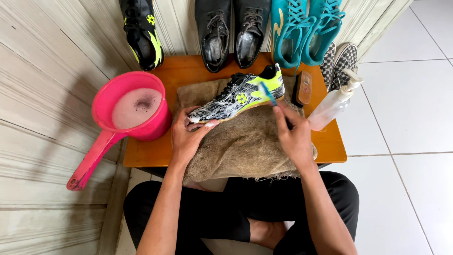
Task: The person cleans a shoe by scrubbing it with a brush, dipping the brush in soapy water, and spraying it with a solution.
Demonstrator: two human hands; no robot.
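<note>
In the head view, at the centre of the frame, a black, white and yellow sports shoe [240, 97] lies on its side on a tan towel [245, 141] spread over a small orange table [330, 141]. The left hand [186, 134] is closed around the toe end of the shoe, thumb on top and fingers curled under, pinning it to the towel. The right hand [292, 134] is pinched shut on a thin blue toothbrush [268, 94], whose head rests against the yellow heel part of the shoe. The step in hand looks like scrubbing the heel side of the shoe; the next move would call for short strokes along the sole edge while the left hand keeps the shoe from sliding. At centre left a pink dipper [127, 118] of soapy water stands touching the table's edge. Right of the shoe lie a brown brush [303, 88] and a clear pump bottle [335, 101]. Along the top of the frame stand black leather shoes [231, 33], teal shoes [304, 30], checkered shoes [339, 63] and another black and yellow shoe [141, 33].
</note>
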